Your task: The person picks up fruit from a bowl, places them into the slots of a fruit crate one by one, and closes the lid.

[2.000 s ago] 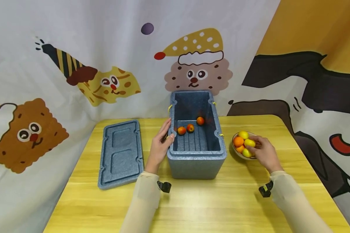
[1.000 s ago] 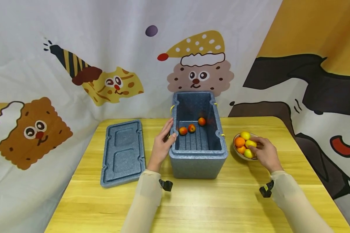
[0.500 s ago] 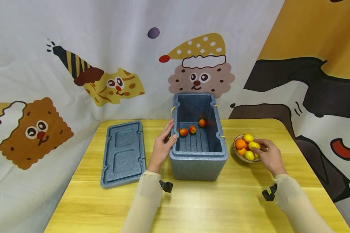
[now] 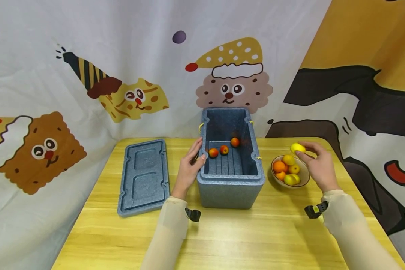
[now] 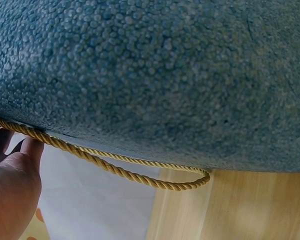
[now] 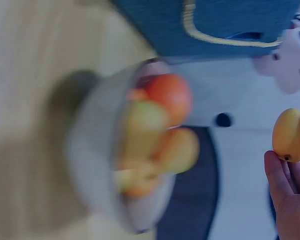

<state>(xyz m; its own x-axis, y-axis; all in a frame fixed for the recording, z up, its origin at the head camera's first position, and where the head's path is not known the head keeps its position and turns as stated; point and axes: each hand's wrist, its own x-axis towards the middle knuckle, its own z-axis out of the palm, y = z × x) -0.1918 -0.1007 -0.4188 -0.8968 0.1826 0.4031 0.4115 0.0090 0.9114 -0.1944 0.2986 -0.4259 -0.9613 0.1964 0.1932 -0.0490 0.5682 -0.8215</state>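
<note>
While the yellow fruit (image 4: 297, 147) sits pinched between the fingertips of the right hand (image 4: 318, 167), it is raised clear above the bowl (image 4: 305, 182), at about 1 o'clock from the bowl's middle. In the right wrist view the same fruit (image 6: 290, 135) shows against the thumb and fingers, with the bowl blurred beneath. More orange and yellow fruit (image 4: 278, 166) lies in that bowl, just beside the blue foam box (image 4: 231, 189) at its 3 o'clock. Three reddish fruit (image 4: 224, 150) rest on the box floor. At the box's 9 o'clock the left hand (image 4: 188, 168) rests on the wall, fingers relaxed and gripping nothing, near a yellow cord handle (image 5: 115, 167). Farther out at 9 o'clock the lid (image 4: 143, 176) lies flat on the wooden table (image 4: 243, 240).
</note>
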